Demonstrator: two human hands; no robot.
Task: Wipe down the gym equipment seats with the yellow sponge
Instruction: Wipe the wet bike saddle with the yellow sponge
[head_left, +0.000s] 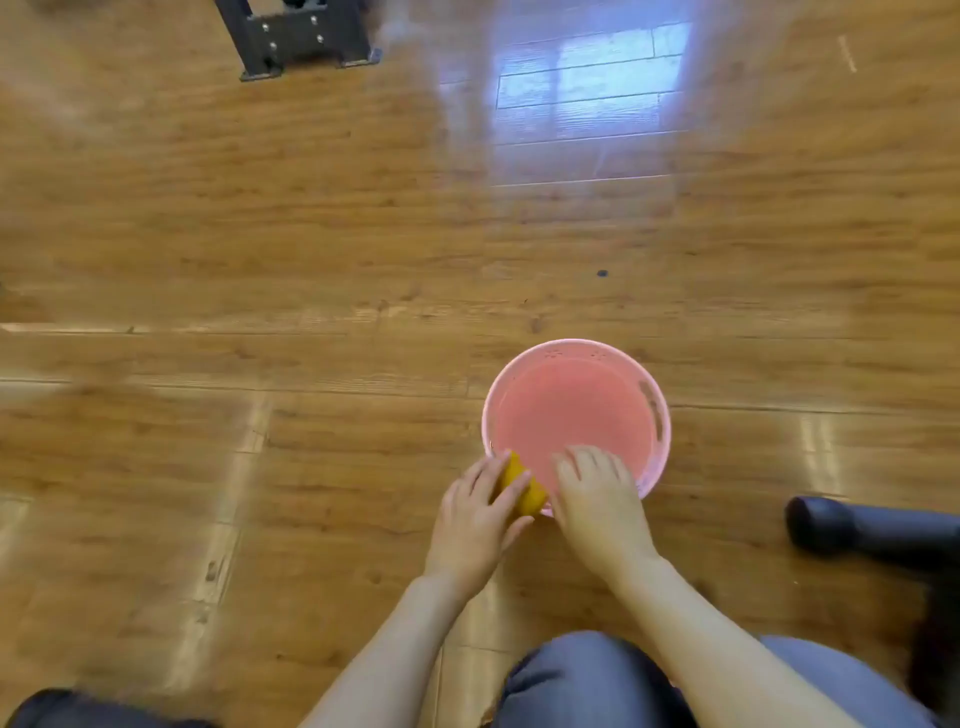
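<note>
At the pink basin's (574, 347) near rim, yellow sponge (522, 486) under left hand's (475, 525) curled fingers (511, 491); right hand's (597, 501) fingers relaxed.

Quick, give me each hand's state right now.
Left hand: holding the yellow sponge at the near rim of the pink basin.
Right hand: open, fingers spread over the basin's near edge, holding nothing.

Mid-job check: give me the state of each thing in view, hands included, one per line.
Yellow sponge: held at the basin's near rim, partly hidden by fingers.
Round pink plastic basin: upright on the wooden floor; whether it holds water is unclear.
Left hand: fingers curled round the sponge.
Right hand: fingers relaxed over the basin's near edge, holding nothing visible.
Black metal equipment base: standing on the floor, untouched.
</note>
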